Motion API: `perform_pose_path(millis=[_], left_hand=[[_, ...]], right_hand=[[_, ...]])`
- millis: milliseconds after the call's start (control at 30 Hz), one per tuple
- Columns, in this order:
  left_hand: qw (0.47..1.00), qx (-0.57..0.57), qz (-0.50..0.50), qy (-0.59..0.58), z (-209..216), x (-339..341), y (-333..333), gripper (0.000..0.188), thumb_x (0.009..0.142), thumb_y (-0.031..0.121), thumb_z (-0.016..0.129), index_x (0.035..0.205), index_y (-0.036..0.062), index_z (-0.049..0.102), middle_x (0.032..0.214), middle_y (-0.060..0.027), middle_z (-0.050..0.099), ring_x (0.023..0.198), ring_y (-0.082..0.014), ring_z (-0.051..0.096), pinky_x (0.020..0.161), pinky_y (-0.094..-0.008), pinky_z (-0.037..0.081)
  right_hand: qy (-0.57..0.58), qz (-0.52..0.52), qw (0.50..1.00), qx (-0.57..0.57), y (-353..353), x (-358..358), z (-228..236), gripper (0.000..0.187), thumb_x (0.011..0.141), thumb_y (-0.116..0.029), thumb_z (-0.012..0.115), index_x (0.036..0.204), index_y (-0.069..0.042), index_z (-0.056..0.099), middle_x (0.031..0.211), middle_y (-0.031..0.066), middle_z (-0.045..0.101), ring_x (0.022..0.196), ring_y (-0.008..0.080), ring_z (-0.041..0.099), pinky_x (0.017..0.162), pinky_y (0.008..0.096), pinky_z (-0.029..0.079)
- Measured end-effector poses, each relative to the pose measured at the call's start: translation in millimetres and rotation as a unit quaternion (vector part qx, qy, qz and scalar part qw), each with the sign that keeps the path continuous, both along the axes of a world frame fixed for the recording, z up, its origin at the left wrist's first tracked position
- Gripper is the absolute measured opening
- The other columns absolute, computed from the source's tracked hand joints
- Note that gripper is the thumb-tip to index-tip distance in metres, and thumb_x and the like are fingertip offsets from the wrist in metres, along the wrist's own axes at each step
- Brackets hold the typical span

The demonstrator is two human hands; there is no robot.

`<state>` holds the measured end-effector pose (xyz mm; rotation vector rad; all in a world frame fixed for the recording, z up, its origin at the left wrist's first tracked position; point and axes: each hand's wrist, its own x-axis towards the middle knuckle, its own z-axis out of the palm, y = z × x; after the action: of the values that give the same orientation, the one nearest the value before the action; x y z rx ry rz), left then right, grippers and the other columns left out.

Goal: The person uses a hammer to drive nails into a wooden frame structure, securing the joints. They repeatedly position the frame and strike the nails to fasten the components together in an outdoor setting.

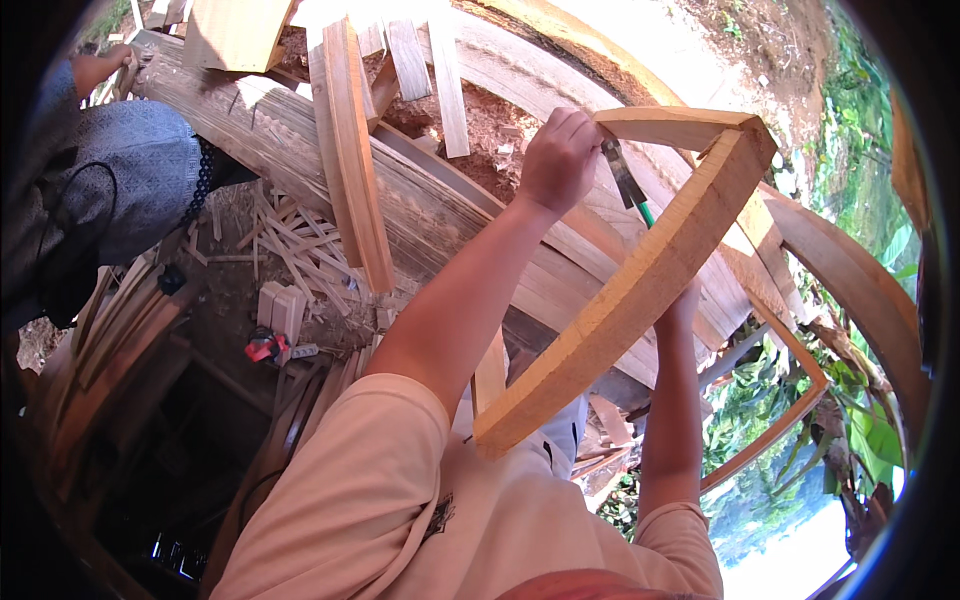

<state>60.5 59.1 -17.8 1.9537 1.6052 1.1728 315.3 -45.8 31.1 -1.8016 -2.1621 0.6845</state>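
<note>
A frame of pale sawn wood (630, 285) stands slanted in front of me, its thick beam running from near my chest up to a corner at the right. From that corner a shorter board (670, 125) reaches left to my left hand (558, 165), which is closed at its end. Just beside those fingers is the metal head of a hammer (622, 175). Its green handle passes behind the beam, in line with my right hand (682, 305), whose fingers the beam mostly hides. A thin nail-like tip pokes out at the beam's lower end.
Under the frame lies a long weathered timber (260, 130), with loose planks (350, 150) across it. Scattered wood strips (290, 235) and a red object (266, 345) are on the ground at left. Another person in patterned cloth (140, 160) sits at the far left. Green plants border the right side.
</note>
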Motion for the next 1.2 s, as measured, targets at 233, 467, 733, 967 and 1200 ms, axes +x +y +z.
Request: perform_pose_path(millis=[233,467,733,967,1200], left_hand=[[1.0,-0.016,0.005,-0.001,-6.0,-0.5,1.1,0.016,0.082,0.003,0.074,0.09,0.0059,0.06,0.1,-0.0113,0.066,0.104,-0.0318,0.062,0.092,-0.0409,0.055],[1.0,-0.011,0.003,-0.008,-3.0,0.0,-0.7,0.016,0.082,0.003,0.074,0.09,0.0054,0.061,0.098,-0.0115,0.065,0.103,-0.0325,0.062,0.092,-0.0412,0.055],[1.0,-0.022,-0.004,0.01,-2.0,-2.5,2.1,0.018,0.082,0.003,0.075,0.091,0.0056,0.06,0.099,-0.0112,0.065,0.103,-0.0317,0.062,0.093,-0.0409,0.054],[1.0,-0.012,0.002,-0.002,1.0,2.3,-0.6,0.017,0.084,0.005,0.075,0.091,0.0061,0.059,0.099,-0.0099,0.065,0.101,-0.0313,0.061,0.091,-0.0411,0.054],[1.0,-0.011,0.008,0.009,-1.6,0.2,1.5,0.016,0.085,0.005,0.074,0.09,0.0059,0.059,0.098,-0.0103,0.064,0.102,-0.0312,0.061,0.091,-0.0409,0.054]], right_hand=[[0.027,0.005,1.0,0.014,-1.3,4.9,0.5,0.012,0.091,0.0,0.061,0.103,-0.003,0.059,0.081,0.0175,0.065,0.07,0.0405,0.066,0.059,0.0507,0.051],[-0.024,0.027,0.998,0.044,2.7,1.2,1.5,0.015,0.09,0.0,0.06,0.104,-0.004,0.059,0.074,0.0175,0.064,0.064,0.0416,0.065,0.056,0.0501,0.051],[0.004,0.04,0.996,0.074,5.5,1.5,-2.3,0.017,0.091,0.0,0.062,0.108,-0.004,0.06,0.076,0.0179,0.065,0.064,0.0401,0.066,0.055,0.049,0.051],[0.045,0.063,0.993,0.084,3.5,8.0,3.7,0.019,0.091,0.0,0.063,0.109,-0.002,0.06,0.076,0.018,0.065,0.064,0.0405,0.066,0.056,0.0497,0.051],[0.045,0.039,0.997,0.05,8.3,6.7,3.6,0.015,0.091,-0.002,0.063,0.105,-0.003,0.058,0.076,0.0187,0.065,0.068,0.0438,0.065,0.06,0.0511,0.052]])
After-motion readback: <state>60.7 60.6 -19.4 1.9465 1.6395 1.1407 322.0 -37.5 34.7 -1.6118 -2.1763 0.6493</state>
